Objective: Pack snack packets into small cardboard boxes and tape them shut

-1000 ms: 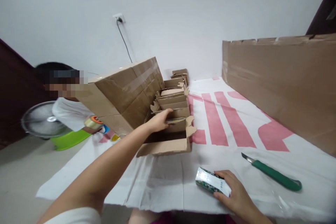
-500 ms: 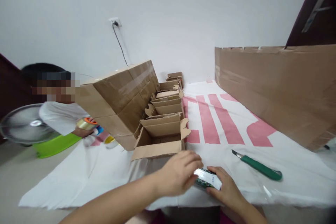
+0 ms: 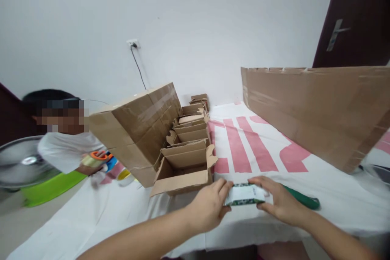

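Observation:
Between my two hands is a small white packet with green patterned edges (image 3: 245, 195), held level above the white cloth; its contents cannot be made out. My left hand (image 3: 211, 202) grips its left end between thumb and fingers. At its right end, my right hand (image 3: 278, 201) pinches it the same way. A green-handled utility knife (image 3: 303, 198) lies on the cloth just behind my right hand, its blade hidden by that hand. Nearest to my left hand stands an open cardboard box (image 3: 185, 180) with its flaps folded out.
More open boxes (image 3: 193, 133) run in a row toward the wall, beside a large cardboard carton (image 3: 134, 134). A tall cardboard panel (image 3: 310, 109) stands at the right. On the left, a person (image 3: 68, 146) holds rolls of tape (image 3: 94, 159), near a fan (image 3: 29, 160).
My left hand has come down onto the left end of the packet, which has turned level. My right hand has shifted right and now covers the knife's blade. The view has tilted up slightly.

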